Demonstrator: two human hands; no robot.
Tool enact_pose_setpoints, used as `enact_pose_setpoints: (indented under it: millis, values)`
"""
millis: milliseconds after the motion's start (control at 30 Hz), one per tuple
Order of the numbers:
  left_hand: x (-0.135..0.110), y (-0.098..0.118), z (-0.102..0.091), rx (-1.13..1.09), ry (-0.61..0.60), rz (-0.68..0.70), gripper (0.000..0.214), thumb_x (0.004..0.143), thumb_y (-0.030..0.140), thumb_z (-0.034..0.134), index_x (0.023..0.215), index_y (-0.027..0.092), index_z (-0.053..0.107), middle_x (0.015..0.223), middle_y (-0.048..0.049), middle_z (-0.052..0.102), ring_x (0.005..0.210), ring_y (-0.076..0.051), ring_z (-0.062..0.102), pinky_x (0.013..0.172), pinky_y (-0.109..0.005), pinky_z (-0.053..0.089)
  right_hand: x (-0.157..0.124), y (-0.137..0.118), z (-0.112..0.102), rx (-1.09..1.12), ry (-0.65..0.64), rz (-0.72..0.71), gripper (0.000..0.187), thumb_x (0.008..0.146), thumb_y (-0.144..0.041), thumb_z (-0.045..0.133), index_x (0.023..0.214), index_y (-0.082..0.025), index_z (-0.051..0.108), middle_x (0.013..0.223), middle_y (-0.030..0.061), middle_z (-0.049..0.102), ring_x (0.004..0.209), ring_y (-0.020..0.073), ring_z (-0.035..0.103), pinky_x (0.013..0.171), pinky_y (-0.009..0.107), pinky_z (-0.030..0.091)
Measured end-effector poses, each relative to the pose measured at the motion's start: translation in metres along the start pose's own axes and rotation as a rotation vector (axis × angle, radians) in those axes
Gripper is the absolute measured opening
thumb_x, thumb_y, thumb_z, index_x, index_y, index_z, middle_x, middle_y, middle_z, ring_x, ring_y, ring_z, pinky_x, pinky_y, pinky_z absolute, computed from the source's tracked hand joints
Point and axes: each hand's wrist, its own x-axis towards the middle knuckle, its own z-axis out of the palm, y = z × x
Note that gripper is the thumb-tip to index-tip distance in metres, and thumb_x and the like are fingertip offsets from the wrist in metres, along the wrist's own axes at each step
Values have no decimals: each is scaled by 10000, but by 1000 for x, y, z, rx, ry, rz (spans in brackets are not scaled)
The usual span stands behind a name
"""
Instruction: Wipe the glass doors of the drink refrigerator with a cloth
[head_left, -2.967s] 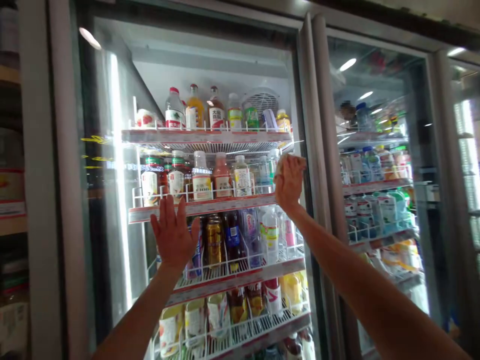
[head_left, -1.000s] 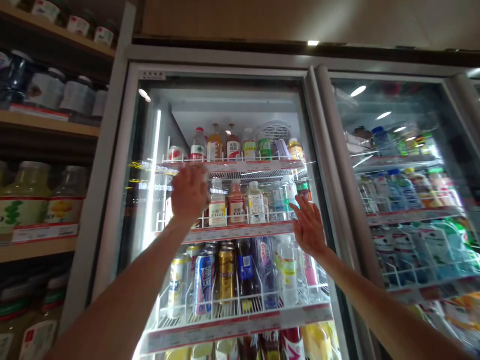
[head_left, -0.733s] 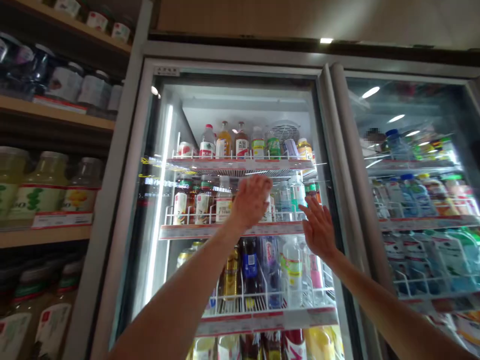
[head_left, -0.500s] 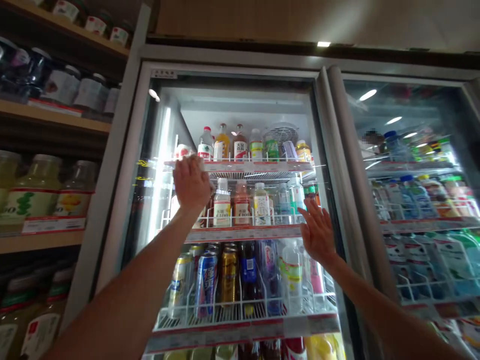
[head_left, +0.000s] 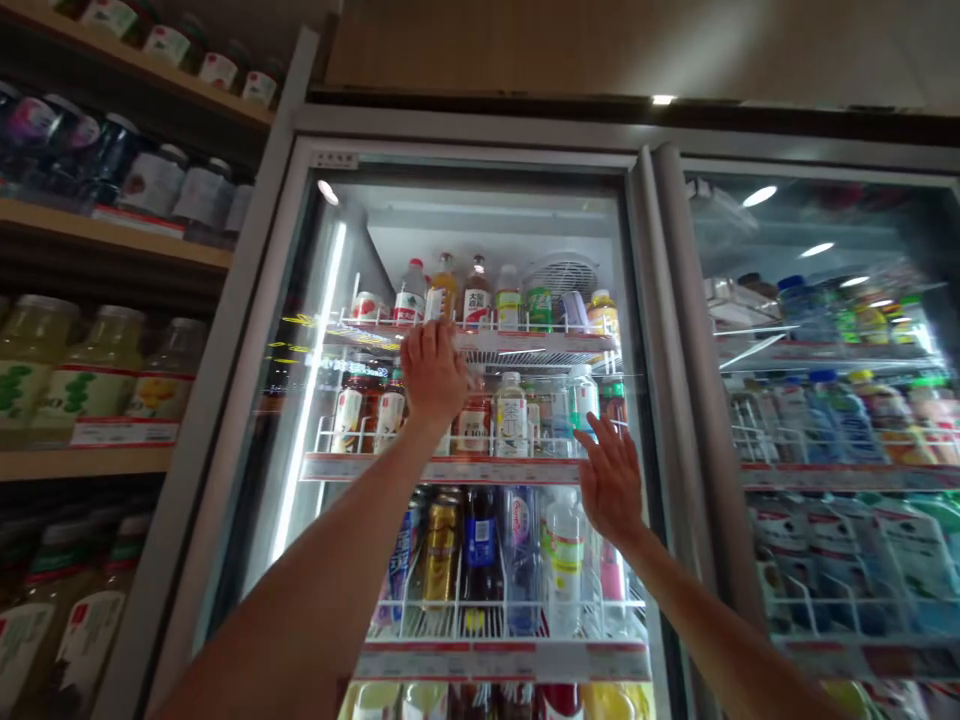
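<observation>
Head camera, at a drinks cooler: holding both bare hands up to a tall glass door (head_left: 495, 215), with bottles (head_left: 478, 300) and cans (head_left: 441, 550) showing behind the lit pane. Placing the left hand (head_left: 433, 372) left of the door's centre, in front of the gap between the upper shelf's front edge (head_left: 540, 342) and the second shelf's front edge (head_left: 375, 467). Drawing the left fingers fairly close together, with the back of the hand toward the camera; not being able to tell, with the palm turned away, about anything in that grip. Holding the right hand (head_left: 611, 482) lower, toward the door's right edge, overlapping the right end of the second shelf's front edge, with a wide grip, fingers spreading and nothing showing in it. Seemingly touching the pane with both hands, though not confirming contact from this angle.

Judging the door by looks: probably being heavy and stiff, likely feeling slick to the palm and proving fragile under a hard knock. Suggesting a hold at the metal upright (head_left: 660, 300) along the right edge rather than on the glass.

Facing the camera broadside, running its long axis up and down, narrowing toward the top edge in view. Standing between jars (head_left: 90, 395) on wooden shelves (head_left: 97, 463) beyond the left edge and a neighbouring glass door (head_left: 840, 215) beyond the right.
</observation>
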Motion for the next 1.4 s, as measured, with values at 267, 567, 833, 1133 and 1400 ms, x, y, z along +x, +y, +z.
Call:
enact_pose_setpoints:
  millis: [267, 567, 833, 1133, 1400]
  values:
    - [-13, 66, 15, -107, -284, 629, 422, 896, 273, 356, 1305, 228, 446, 1408, -11, 438, 1341, -206, 317, 1127, -413, 233, -1, 2, 1, 84, 103, 78, 549, 912, -257, 305, 1448, -225, 190, 1489, 100, 298, 1381, 233, 275, 1113, 514, 221]
    - [-37, 69, 12, -40, -178, 413, 471, 888, 280, 373, 1355, 222, 389, 1432, -42, 402, 1364, -241, 272, 1121, -461, 236, -2, 3, 0, 137, 85, 100, 545, 914, -276, 302, 1446, -223, 194, 1468, 115, 332, 1367, 235, 303, 1101, 520, 218]
    - [-58, -9, -15, 101, 1, -45, 461, 896, 275, 331, 1323, 133, 431, 1410, -134, 414, 1365, -263, 272, 1109, -488, 244, -1, 4, 1, 149, 107, 77, 537, 910, -279, 304, 1439, -223, 222, 1462, 111, 344, 1351, 244, 333, 1099, 521, 222]
    - [-83, 3, -22, -17, -222, 456, 441, 894, 267, 362, 1329, 248, 433, 1420, -31, 423, 1378, -197, 252, 1130, -418, 243, -1, 4, -1, 78, 72, 37, 488, 912, -257, 332, 1399, -231, 301, 1463, 108, 344, 1344, 242, 345, 1100, 511, 227]
    - [-115, -53, -44, 85, -71, 186, 453, 889, 287, 371, 1329, 204, 433, 1426, -91, 403, 1385, -257, 226, 1094, -494, 290, -2, 3, 1, 0, 77, 42, 444, 906, -244, 350, 1347, -210, 387, 1434, 106, 398, 1325, 225, 375, 1098, 462, 229]
